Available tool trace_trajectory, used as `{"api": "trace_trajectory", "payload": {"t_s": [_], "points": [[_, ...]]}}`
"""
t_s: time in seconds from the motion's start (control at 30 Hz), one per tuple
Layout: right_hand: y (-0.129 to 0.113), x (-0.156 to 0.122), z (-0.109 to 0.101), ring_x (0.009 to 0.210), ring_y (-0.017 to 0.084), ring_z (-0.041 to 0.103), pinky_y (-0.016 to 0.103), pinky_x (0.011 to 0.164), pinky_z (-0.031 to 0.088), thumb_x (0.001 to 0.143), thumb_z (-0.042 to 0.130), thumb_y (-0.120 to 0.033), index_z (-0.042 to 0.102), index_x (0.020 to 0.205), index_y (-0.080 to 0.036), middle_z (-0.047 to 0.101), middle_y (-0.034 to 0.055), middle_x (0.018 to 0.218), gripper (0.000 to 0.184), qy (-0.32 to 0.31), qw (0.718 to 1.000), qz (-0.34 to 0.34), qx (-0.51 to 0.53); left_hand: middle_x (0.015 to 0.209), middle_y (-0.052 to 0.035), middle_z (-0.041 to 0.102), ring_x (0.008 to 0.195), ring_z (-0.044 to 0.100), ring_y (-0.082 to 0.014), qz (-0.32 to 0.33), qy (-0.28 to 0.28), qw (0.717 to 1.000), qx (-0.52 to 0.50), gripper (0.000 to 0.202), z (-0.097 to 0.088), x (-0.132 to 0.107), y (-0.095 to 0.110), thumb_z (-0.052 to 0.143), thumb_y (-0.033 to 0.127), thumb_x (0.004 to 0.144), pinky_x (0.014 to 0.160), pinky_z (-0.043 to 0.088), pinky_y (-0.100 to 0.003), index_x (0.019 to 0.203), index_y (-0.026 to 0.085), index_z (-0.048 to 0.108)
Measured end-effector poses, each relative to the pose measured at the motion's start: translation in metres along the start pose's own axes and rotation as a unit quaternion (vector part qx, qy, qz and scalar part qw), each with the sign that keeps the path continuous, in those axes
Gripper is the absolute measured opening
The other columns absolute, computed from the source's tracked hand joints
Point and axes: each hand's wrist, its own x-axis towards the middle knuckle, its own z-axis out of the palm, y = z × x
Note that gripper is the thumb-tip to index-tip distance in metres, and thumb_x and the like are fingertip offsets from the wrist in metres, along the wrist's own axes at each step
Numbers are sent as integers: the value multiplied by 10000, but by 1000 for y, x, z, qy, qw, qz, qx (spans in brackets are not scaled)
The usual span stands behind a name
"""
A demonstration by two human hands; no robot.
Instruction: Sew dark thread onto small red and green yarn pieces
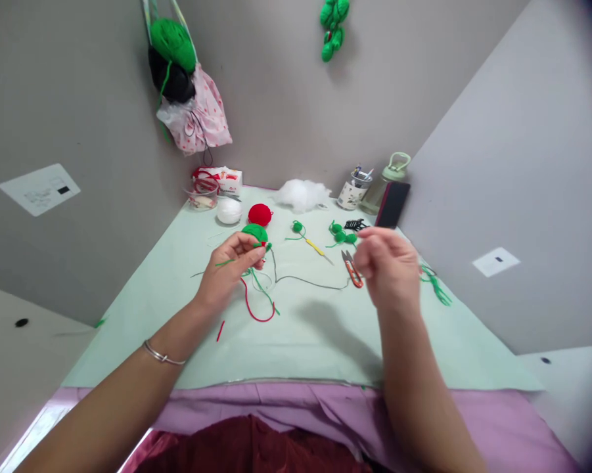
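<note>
Between the thumb and fingers of my left hand (234, 266) is a small green and red crochet piece (265, 246), mostly covered by the fingertips. Green, white and red yarn tails hang below it, the red yarn tail (259, 319) curving over the table. A dark thread (308, 280) runs from near the piece across the table towards my right side. My right hand (389, 266) is raised with its fingers pinched together; whatever they hold is too small to make out. Orange-handled thread snips (352, 269) lie just left of it. Behind my left hand sits a green yarn ball (255, 232).
Farther back are a red yarn ball (260, 215), a white yarn ball (229, 211), white stuffing (303, 196), a pen cup (353, 192), a bottle (387, 184) and a phone (393, 205). A yellow-handled crochet hook (315, 247) and small green crochet pieces (342, 234) lie mid-table.
</note>
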Motion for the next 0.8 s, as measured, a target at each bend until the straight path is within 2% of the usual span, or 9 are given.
{"api": "trace_trajectory", "payload": {"t_s": [0.1,0.23,0.37,0.5,0.8], "points": [[4,-20,33,490,96,444,247,459,357,885,637,-337,741,930,-210,545,-18,583,171,-105,985,-3,-140,787,14,618,687,599,-114,-13,-33,999,14,174,6,-7,-3,717,320,793,721,484,-264,859,196,615],[10,-34,45,621,122,502,271,588,397,949,536,-245,726,1036,-222,590,24,727,211,-164,939,-108,-283,808,7,622,717,598,-122,-9,-47,998,47,184,7,-10,-3,706,343,810,747,475,-272,888,194,630],[17,-38,49,604,122,520,266,570,369,952,534,-243,706,1005,-223,606,22,712,181,-167,910,-166,-342,761,7,617,701,585,-129,-8,-47,997,67,181,10,-12,-1,707,351,805,723,472,-278,855,195,629],[22,-40,51,602,120,539,262,555,349,959,517,-232,696,988,-213,621,24,710,182,-164,884,-193,-394,731,8,609,697,577,-134,-2,-54,995,79,177,12,-14,0,703,350,808,712,470,-278,841,197,620],[21,-41,50,625,107,559,235,577,369,943,520,-181,687,963,-177,660,24,761,168,-168,880,-176,-408,720,16,596,690,562,-127,20,-56,990,125,183,11,-14,-2,691,355,823,674,446,-264,850,192,611]]}}
